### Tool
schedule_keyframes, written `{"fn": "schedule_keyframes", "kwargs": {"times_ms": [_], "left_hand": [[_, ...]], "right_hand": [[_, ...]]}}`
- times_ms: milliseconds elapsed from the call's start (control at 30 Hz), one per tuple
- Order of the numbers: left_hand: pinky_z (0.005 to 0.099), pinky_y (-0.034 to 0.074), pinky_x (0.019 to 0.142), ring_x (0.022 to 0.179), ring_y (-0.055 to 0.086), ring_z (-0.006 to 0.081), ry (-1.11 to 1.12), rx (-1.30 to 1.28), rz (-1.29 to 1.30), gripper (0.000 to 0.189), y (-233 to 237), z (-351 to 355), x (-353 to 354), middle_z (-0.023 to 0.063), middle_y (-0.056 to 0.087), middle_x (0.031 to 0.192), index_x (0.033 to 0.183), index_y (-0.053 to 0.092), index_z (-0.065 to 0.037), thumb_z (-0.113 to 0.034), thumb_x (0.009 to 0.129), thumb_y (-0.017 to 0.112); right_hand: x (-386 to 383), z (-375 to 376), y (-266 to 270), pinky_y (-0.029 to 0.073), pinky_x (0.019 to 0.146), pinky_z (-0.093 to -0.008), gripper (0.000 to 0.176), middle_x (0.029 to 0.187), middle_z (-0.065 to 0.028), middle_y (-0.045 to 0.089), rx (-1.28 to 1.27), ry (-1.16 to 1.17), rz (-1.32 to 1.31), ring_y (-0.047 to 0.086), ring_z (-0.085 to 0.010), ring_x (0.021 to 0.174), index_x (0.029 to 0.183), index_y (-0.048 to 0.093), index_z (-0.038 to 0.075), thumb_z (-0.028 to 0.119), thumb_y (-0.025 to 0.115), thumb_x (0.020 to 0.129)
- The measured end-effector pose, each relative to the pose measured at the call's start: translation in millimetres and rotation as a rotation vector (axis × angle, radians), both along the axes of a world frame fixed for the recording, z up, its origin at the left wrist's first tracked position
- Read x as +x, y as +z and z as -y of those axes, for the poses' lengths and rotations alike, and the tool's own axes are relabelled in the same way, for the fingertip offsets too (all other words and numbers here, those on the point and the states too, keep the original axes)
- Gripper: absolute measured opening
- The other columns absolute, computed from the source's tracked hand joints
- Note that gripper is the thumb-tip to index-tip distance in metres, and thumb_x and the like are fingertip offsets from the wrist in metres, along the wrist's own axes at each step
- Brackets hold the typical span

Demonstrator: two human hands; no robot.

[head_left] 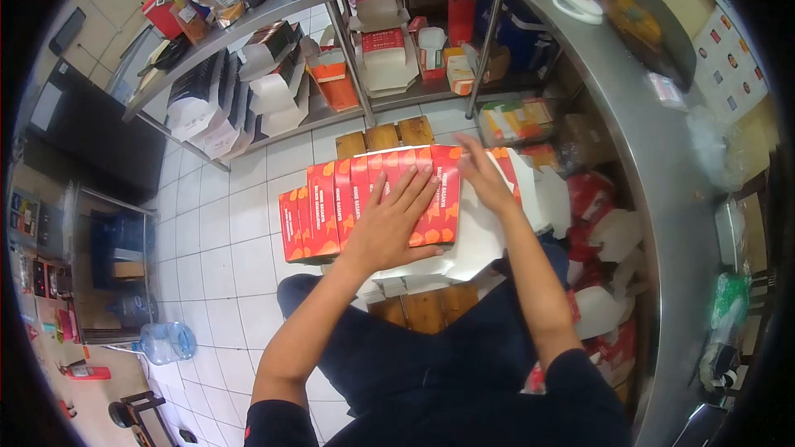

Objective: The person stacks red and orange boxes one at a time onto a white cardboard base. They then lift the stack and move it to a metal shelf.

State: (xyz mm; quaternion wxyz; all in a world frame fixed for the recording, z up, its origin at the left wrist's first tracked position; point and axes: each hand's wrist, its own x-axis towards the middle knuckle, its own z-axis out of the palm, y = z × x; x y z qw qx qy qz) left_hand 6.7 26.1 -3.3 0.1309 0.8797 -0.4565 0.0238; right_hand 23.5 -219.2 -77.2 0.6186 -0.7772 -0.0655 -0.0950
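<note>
A row of red and orange printed cardboard food boxes lies nested in front of me, on a wooden slatted stool. My left hand rests flat on the printed side of the stack, its fingers spread. At the right end of the row, my right hand is at the edge of the last printed panel, fingers stretched and somewhat apart. White open box flaps spread out below and right of that hand. The undersides of the boxes are hidden.
Stacked folded boxes fill the shelf under the steel counter, which curves around the back and right. More red and white boxes are piled at my right. A water bottle stands on the tiled floor at left.
</note>
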Motion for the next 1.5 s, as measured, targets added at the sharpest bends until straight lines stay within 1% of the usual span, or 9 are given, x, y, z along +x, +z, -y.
{"fn": "schedule_keyframes", "kwargs": {"times_ms": [33, 100, 133, 467, 700, 833, 967, 1067, 1500], "left_hand": [[0.0553, 0.013, 0.122, 0.151, 0.021, 0.0287, -0.004, 0.0, 0.004, 0.11, 0, 0, 1, 0.0099, 0.024, 0.164, 0.157, 0.025, -0.01, -0.071, 0.075, 0.066], [0.055, 0.013, 0.122, 0.151, 0.021, 0.0281, -0.006, 0.008, 0.009, 0.111, -3, 0, 1, 0.0104, 0.025, 0.163, 0.156, 0.027, -0.008, -0.071, 0.074, 0.066], [0.055, 0.013, 0.122, 0.151, 0.021, 0.0281, -0.005, 0.005, 0.003, 0.111, -4, 0, 1, 0.0104, 0.025, 0.163, 0.156, 0.027, -0.008, -0.071, 0.074, 0.066], [0.0548, 0.016, 0.121, 0.15, 0.025, 0.0285, -0.017, 0.015, -0.04, 0.113, -2, 3, 3, 0.0124, 0.028, 0.162, 0.154, 0.031, -0.005, -0.07, 0.071, 0.072], [0.0553, 0.014, 0.121, 0.15, 0.024, 0.0291, 0.016, 0.022, -0.057, 0.118, -2, 5, 3, 0.01, 0.028, 0.162, 0.155, 0.03, -0.007, -0.07, 0.067, 0.074], [0.0551, 0.013, 0.121, 0.151, 0.022, 0.029, 0.012, 0.036, -0.08, 0.12, -1, 4, 4, 0.0105, 0.027, 0.162, 0.156, 0.027, -0.007, -0.07, 0.066, 0.075], [0.0554, 0.013, 0.121, 0.151, 0.022, 0.0295, -0.006, 0.034, -0.083, 0.121, 6, 5, 3, 0.0117, 0.027, 0.162, 0.157, 0.025, -0.007, -0.07, 0.066, 0.075], [0.0559, 0.013, 0.121, 0.151, 0.022, 0.03, 0.01, 0.04, -0.039, 0.121, 14, 5, 2, 0.0141, 0.026, 0.162, 0.156, 0.024, -0.004, -0.068, 0.067, 0.076], [0.0551, 0.014, 0.121, 0.151, 0.022, 0.0305, -0.014, 0.076, -0.044, 0.117, 4, 5, 1, 0.0131, 0.025, 0.163, 0.156, 0.026, -0.006, -0.071, 0.07, 0.071]], "right_hand": [[4, 2, 2, 0.034, 0.109, -0.0322, 0.053, 0.133, -0.0112, 0.053, 0.0, -0.004, 0.004, 0.047, -0.0194, 0.129, 0.139, 0.045, 0.004, 0.036, 0.057, 0.099], [8, 7, 4, 0.039, 0.103, -0.0301, 0.048, 0.125, -0.0093, 0.058, 0.121, 0.225, -0.269, 0.052, -0.0153, 0.119, 0.137, 0.046, 0.004, 0.029, 0.058, 0.098], [13, 7, -5, 0.042, 0.098, -0.0288, 0.042, 0.119, -0.0066, 0.062, 0.166, 0.228, -0.221, 0.055, -0.0128, 0.111, 0.134, 0.048, 0.004, 0.022, 0.056, 0.097], [0, 1, -1, 0.038, 0.106, -0.0288, 0.048, 0.133, -0.0073, 0.056, 0.291, 0.238, -0.301, 0.05, -0.014, 0.124, 0.143, 0.044, 0.003, 0.013, 0.053, 0.097], [-6, 2, -2, 0.043, 0.097, -0.0266, 0.044, 0.121, -0.0051, 0.06, 0.354, 0.182, -0.314, 0.054, -0.0117, 0.113, 0.137, 0.049, 0.004, 0.016, 0.058, 0.095], [-3, 12, -7, 0.043, 0.093, -0.0252, 0.043, 0.116, -0.0039, 0.061, 0.2, 0.177, -0.334, 0.055, -0.0094, 0.107, 0.135, 0.05, 0.006, 0.018, 0.058, 0.095], [0, 13, 1, 0.042, 0.095, -0.0258, 0.041, 0.117, -0.0046, 0.061, 0.176, 0.197, -0.338, 0.054, -0.0102, 0.109, 0.135, 0.05, 0.007, 0.017, 0.056, 0.096], [3, 9, 10, 0.04, 0.101, -0.0284, 0.041, 0.124, -0.0063, 0.059, 0.316, 0.221, -0.277, 0.053, -0.0131, 0.115, 0.137, 0.047, 0.006, 0.015, 0.052, 0.097], [-1, -4, 9, 0.041, 0.101, -0.0294, 0.043, 0.125, -0.0082, 0.058, 0.327, 0.247, -0.241, 0.053, -0.0139, 0.114, 0.137, 0.047, 0.004, 0.016, 0.052, 0.096]]}}
